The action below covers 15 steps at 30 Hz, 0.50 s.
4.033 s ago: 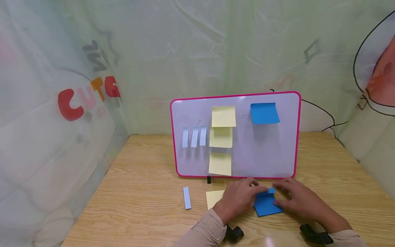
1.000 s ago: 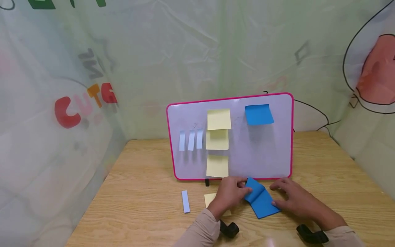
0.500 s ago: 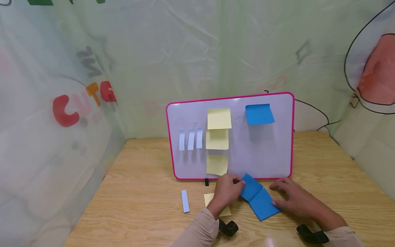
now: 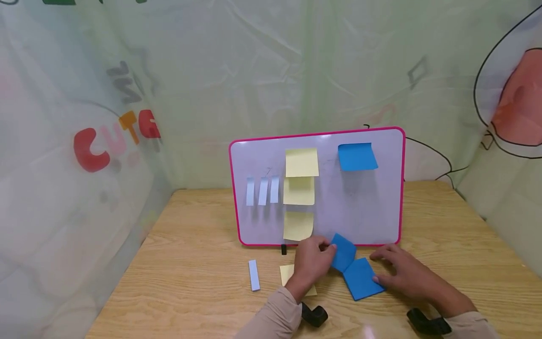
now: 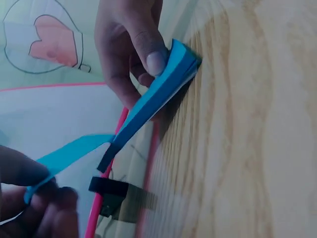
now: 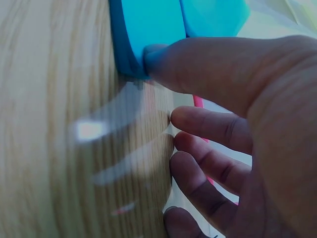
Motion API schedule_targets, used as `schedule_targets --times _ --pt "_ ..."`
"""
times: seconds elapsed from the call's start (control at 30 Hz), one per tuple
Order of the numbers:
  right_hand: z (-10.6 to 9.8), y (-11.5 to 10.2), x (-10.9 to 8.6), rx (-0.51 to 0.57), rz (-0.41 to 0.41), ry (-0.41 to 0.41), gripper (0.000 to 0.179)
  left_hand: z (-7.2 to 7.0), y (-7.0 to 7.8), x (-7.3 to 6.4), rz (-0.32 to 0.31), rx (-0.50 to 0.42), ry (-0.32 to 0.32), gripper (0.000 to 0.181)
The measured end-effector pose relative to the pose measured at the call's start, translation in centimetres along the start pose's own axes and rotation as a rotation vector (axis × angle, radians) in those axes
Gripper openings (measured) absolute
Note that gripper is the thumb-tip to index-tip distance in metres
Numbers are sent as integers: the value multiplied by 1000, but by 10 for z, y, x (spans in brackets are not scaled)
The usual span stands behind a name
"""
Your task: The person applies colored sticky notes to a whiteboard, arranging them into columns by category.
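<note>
In the head view my left hand pinches the edge of a blue sticky note between thumb and fingers. That note is lifted and swung out to the left, joined to the blue sticky note pad only at a corner. The left wrist view shows the note as a thin strip running from my fingertips to the end of the pad. My right hand presses the pad's right edge with its thumb. In the right wrist view the thumb lies on the pad's corner while the other fingers rest apart from it, loosely bent.
A pink-framed whiteboard stands behind the hands, bearing a blue note, three yellow notes and three pale blue strips. On the table lie a pale blue strip pad and a yellow pad, partly behind my left wrist.
My left hand has moved left, peeling the top blue note up from the pad and turning it outward until just a corner joins them. My right hand has stayed on the pad.
</note>
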State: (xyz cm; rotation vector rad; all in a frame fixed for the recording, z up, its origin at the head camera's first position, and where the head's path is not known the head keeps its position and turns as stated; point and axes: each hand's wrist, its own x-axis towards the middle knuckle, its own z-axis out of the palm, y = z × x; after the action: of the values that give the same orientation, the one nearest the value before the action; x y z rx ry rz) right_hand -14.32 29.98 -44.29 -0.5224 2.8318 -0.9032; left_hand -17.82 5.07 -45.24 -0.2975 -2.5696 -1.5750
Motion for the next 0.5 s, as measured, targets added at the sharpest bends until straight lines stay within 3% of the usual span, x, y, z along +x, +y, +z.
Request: schedule_targets --times 0.17,0.37,0.5 --pt "-1 -1 1 3 3 -1 47 0 1 -2 107 -4 64 13" --pt "-2 -2 1 12 27 -15 47 2 2 -4 162 -31 108 13" --pt "-2 -2 1 16 39 -23 47 4 2 -5 248 -29 165 11"
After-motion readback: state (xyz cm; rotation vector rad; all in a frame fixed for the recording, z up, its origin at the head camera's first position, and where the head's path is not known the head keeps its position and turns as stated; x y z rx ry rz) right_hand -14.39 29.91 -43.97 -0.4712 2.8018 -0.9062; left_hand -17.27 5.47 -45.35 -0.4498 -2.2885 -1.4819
